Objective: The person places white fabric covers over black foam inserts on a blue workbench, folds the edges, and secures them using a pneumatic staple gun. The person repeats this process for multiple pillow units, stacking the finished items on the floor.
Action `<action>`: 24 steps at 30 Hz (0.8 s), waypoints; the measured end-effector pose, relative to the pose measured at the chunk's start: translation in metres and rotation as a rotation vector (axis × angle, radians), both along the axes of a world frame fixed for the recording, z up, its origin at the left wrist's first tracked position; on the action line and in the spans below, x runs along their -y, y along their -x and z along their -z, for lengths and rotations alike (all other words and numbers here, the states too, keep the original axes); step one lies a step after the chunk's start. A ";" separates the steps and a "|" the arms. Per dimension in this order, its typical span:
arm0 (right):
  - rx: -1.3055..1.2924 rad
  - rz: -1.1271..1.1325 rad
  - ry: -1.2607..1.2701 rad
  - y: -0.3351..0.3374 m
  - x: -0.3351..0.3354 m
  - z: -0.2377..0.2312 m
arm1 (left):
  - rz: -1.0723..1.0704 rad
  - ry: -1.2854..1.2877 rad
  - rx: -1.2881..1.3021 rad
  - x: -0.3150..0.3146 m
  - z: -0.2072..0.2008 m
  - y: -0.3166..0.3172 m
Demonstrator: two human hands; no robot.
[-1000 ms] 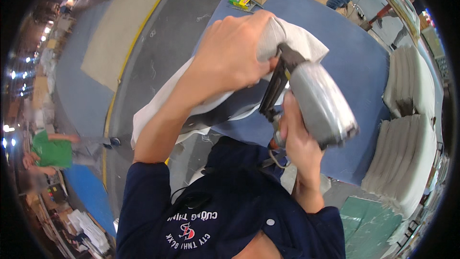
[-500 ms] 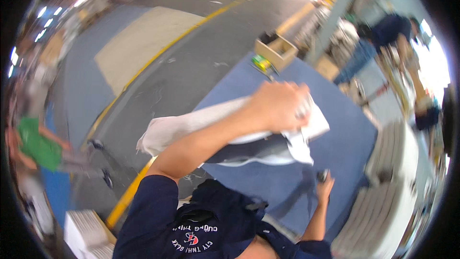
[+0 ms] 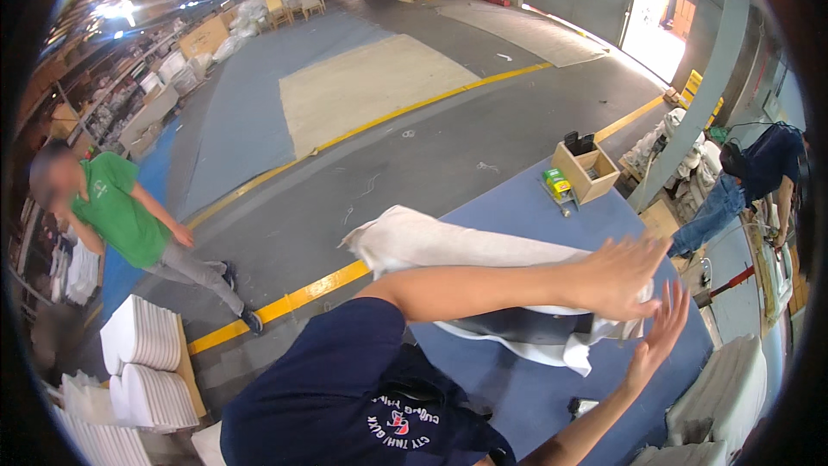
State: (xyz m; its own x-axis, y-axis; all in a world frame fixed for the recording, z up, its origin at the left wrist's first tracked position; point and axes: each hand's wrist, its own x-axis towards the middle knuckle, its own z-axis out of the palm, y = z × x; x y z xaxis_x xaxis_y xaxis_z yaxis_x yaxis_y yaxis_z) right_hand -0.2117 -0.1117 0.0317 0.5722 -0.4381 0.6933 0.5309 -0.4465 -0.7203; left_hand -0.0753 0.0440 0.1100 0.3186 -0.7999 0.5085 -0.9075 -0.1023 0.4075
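Note:
A long piece wrapped in off-white fabric (image 3: 466, 242), with a dark strip (image 3: 530, 324) along its near side, lies across the blue-covered table (image 3: 509, 207). Over its right end stretches my left hand (image 3: 617, 276), fingers extended; whether the palm presses on the cloth is hard to tell. Just right of it, my right hand (image 3: 660, 341) is raised with its fingers spread and nothing in them. A small tool with a metallic end (image 3: 584, 406) rests on the table beside my right forearm, which partly hides it. Loose fabric edges hang at the piece's near right corner.
A wooden box (image 3: 586, 171) with dark items stands at the table's far corner, beside a yellow-green packet (image 3: 557, 183). White padded stacks (image 3: 724, 388) flank the right side; more white stacks (image 3: 151, 362) stand left. A person in green (image 3: 121, 207) is at left, another (image 3: 759, 177) at right.
My right hand has let go of the tool and risen beside my left hand. The left hand's fingers have straightened from their grip on the fabric. The view has swung left and up.

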 end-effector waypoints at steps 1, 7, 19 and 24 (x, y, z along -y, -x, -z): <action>-0.107 0.045 0.159 -0.011 0.000 -0.014 | 0.023 0.113 0.020 0.002 -0.017 0.007; -0.345 0.173 0.290 -0.033 0.020 -0.017 | -0.106 0.492 0.116 -0.149 -0.069 -0.028; -0.222 0.310 0.200 0.005 0.092 0.038 | 0.032 0.732 -0.742 -0.200 0.127 -0.063; -0.175 0.354 0.055 0.043 0.084 0.041 | -0.168 0.707 -0.310 -0.191 0.089 -0.049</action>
State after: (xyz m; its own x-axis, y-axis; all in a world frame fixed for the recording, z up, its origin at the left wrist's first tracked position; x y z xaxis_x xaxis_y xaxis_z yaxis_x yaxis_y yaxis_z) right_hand -0.2551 -0.1953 -0.0090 0.5039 -0.5944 0.6267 0.2086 -0.6204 -0.7561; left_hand -0.0265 0.2348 0.0208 0.6167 -0.2488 0.7468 -0.7375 0.1492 0.6587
